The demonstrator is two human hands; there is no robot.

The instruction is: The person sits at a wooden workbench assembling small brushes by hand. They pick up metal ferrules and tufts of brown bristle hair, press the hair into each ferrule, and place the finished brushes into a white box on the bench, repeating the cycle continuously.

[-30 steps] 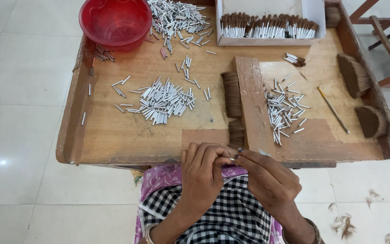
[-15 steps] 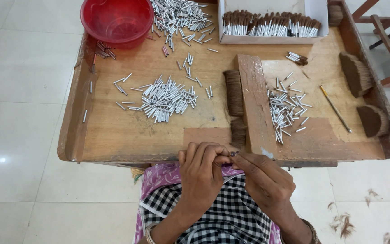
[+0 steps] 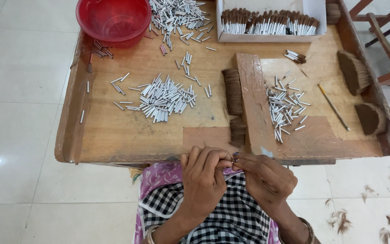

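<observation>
My left hand [image 3: 204, 174] and right hand [image 3: 265, 176] meet fingertip to fingertip over my checked lap cloth [image 3: 231, 217], just at the near edge of the wooden work tray [image 3: 113, 140]. Both are pinched shut on 1 small metal tube [image 3: 229, 163]; only a short pale bit of it shows between my fingers, the rest is hidden.

Just past my fingers a dark bundle of bristle hair [image 3: 238, 130] lies against the raised wooden board [image 3: 253, 104], with a longer bundle [image 3: 233, 91] above it. Left of that sits a loose heap of silver tubes [image 3: 163, 97]; right of the board a thinner scatter of tubes [image 3: 285, 108], then a thin yellow stick [image 3: 334, 107] lying at a slant. 2 fan-shaped brown hair tufts [image 3: 355, 72] rest along the tray's right wall.

At the far side, a white rectangular box [image 3: 314, 9] holds a row of finished brush tips, brown ends up. Beside it lies another pile of tubes [image 3: 177, 13], and a round red plastic bowl [image 3: 113, 20] stands on the far left corner. Hair clippings [image 3: 339, 221] dot the white tile floor to my right.
</observation>
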